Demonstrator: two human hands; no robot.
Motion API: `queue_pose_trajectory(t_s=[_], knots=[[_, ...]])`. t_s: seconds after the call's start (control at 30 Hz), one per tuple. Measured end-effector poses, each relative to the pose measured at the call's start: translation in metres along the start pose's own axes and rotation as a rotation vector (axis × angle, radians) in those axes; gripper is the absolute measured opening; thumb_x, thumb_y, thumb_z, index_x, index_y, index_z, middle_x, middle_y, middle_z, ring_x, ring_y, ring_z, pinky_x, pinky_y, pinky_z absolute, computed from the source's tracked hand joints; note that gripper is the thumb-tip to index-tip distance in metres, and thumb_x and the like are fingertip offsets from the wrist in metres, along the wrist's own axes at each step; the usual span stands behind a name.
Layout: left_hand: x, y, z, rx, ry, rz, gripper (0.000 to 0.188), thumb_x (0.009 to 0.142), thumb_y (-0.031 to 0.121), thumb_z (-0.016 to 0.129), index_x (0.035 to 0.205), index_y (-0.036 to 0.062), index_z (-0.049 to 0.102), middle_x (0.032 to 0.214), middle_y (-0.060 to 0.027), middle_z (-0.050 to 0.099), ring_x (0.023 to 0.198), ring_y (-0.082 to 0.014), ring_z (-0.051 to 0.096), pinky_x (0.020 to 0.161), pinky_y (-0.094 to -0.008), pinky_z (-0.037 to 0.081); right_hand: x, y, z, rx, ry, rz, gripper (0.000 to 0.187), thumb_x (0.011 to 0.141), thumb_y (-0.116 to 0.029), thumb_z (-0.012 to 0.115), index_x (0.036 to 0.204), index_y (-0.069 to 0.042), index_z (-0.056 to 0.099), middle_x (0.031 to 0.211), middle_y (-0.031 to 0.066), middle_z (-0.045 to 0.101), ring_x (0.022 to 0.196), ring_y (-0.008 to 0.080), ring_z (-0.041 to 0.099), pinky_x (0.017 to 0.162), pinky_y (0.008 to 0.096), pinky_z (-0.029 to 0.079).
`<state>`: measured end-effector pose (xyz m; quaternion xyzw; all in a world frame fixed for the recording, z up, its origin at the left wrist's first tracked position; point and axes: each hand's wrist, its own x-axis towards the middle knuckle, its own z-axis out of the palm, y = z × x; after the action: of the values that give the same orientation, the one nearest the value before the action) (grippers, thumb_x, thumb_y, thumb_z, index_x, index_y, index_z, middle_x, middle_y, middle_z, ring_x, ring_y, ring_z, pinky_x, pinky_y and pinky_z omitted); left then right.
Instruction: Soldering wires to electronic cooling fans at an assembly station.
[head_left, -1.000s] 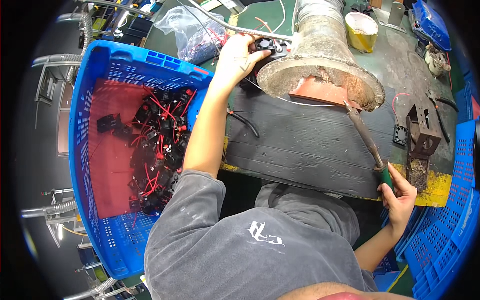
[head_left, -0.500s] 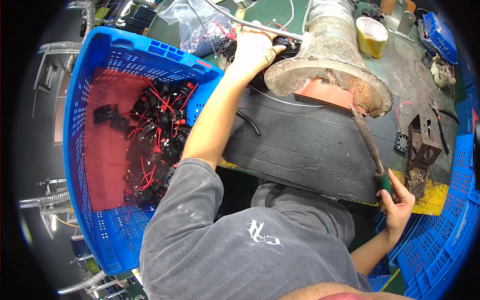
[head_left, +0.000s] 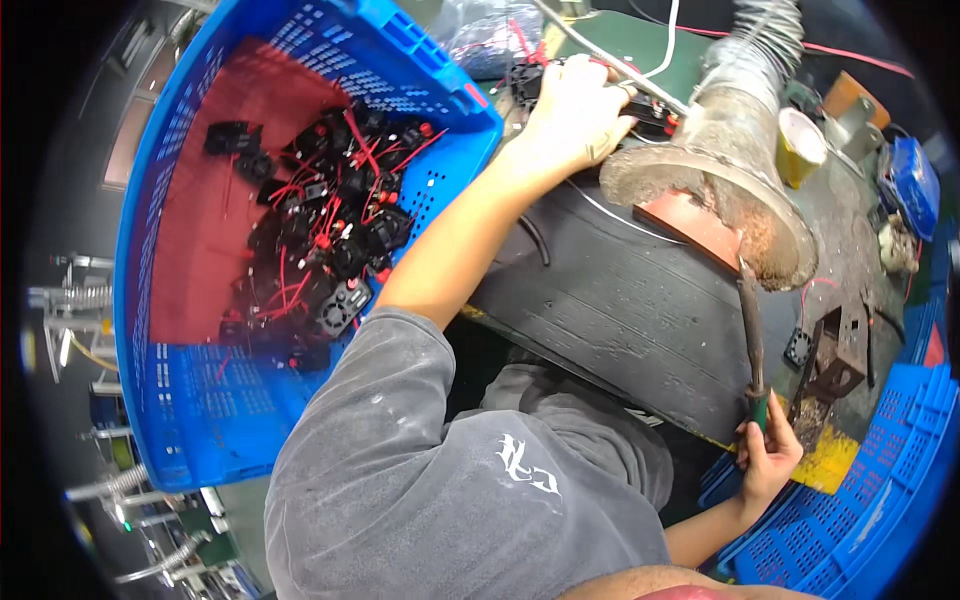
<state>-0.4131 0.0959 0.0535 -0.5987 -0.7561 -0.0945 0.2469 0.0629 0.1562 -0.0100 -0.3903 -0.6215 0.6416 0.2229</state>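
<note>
My right hand (head_left: 770,458) is closed round the green handle of a soldering iron (head_left: 752,325). The iron points away from me, its tip beside a reddish-orange block (head_left: 692,228) under the rim of a crusted, bell-shaped hood (head_left: 710,150). My left hand (head_left: 580,118) reaches to the far side of the bench, among small black parts (head_left: 525,82) with red wires. Its fingers are curled over, and whatever they hold is hidden. A thin white cable (head_left: 610,212) lies on the dark board (head_left: 600,290) between the hands.
At left stands a blue crate (head_left: 140,400) holding several black fans with red wires (head_left: 340,215). A ribbed duct (head_left: 765,40) rises from the hood. A yellow-and-white cup (head_left: 800,150), rusty metal bracket (head_left: 838,355) and small black fan (head_left: 799,347) lie at right. Another blue crate (head_left: 870,480) is at near right.
The whole view has shifted and tilted, so the hood and bench appear further right and lower. My left hand has turned among the black parts. The right hand keeps its hold on the iron.
</note>
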Motion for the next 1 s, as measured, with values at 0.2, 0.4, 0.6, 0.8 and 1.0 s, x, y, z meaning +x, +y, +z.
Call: queue_pose_trajectory(t_s=[0.2, 0.4, 0.6, 0.8, 1.0], knots=[[-0.067, 0.003, -0.084, -0.246, 0.207, -0.037, 0.023, 0.08, 0.007, 0.071, 0.103, 0.0055, 0.072, 0.113, -0.0121, 0.065, 0.104, -0.0319, 0.057, 0.09, -0.04, 0.049, -0.002, 0.005, -0.008, 0.025, -0.051, -0.009, 0.055, 0.092, 0.001, 0.062, 0.145, 0.002, 0.046, 0.088, 0.0103, 0.068, 0.051, 0.0049, 0.049, 0.045, 0.0166, 0.036], [-0.138, -0.032, -0.155, 0.166, 0.028, -0.467, 0.017, 0.085, 0.012, 0.065, 0.1, 0.0079, 0.073, 0.101, -0.0118, 0.069, 0.099, -0.0323, 0.06, 0.089, -0.0405, 0.049, -0.001, -0.017, -0.002, 0.105, -0.108, -0.043, 0.044, 0.093, 0.0, 0.062, 0.133, 0.001, 0.045, 0.099, 0.0157, 0.066, 0.055, 0.0084, 0.053, 0.047, 0.0171, 0.038], [-0.173, -0.062, -0.193, 0.266, -0.539, -0.548, 0.037, 0.074, 0.013, 0.077, 0.11, 0.008, 0.069, 0.105, -0.0145, 0.065, 0.105, -0.0362, 0.057, 0.092, -0.0446, 0.046, 0.007, -0.018, 0.007, 0.286, -0.37, -0.111, 0.011, 0.097, 0.0, 0.049, 0.106, 0.004, 0.054, 0.105, 0.0251, 0.055, 0.056, 0.02, 0.063, 0.043, 0.0241, 0.047], [-0.2, -0.061, -0.183, 0.171, -0.712, -0.576, 0.073, 0.057, 0.006, 0.088, 0.124, 0.0192, 0.062, 0.117, -0.0053, 0.061, 0.116, -0.0299, 0.051, 0.1, -0.0409, 0.04, 0.025, -0.024, 0.036, 0.474, -0.593, -0.241, 0.024, 0.099, -0.018, 0.052, 0.1, 0.005, 0.055, 0.091, 0.0257, 0.053, 0.048, 0.0257, 0.061, 0.043, 0.0299, 0.051], [-0.201, -0.095, -0.179, 0.03, -0.699, -0.402, 0.062, 0.053, 0.007, 0.09, 0.108, 0.0147, 0.064, 0.11, -0.0034, 0.066, 0.106, -0.0275, 0.059, 0.095, -0.0399, 0.042, 0.035, -0.03, 0.042, 0.5, -0.622, -0.336, 0.036, 0.099, -0.029, 0.054, 0.082, 0.002, 0.061, 0.082, 0.0299, 0.061, 0.05, 0.0266, 0.065, 0.039, 0.0282, 0.049]])
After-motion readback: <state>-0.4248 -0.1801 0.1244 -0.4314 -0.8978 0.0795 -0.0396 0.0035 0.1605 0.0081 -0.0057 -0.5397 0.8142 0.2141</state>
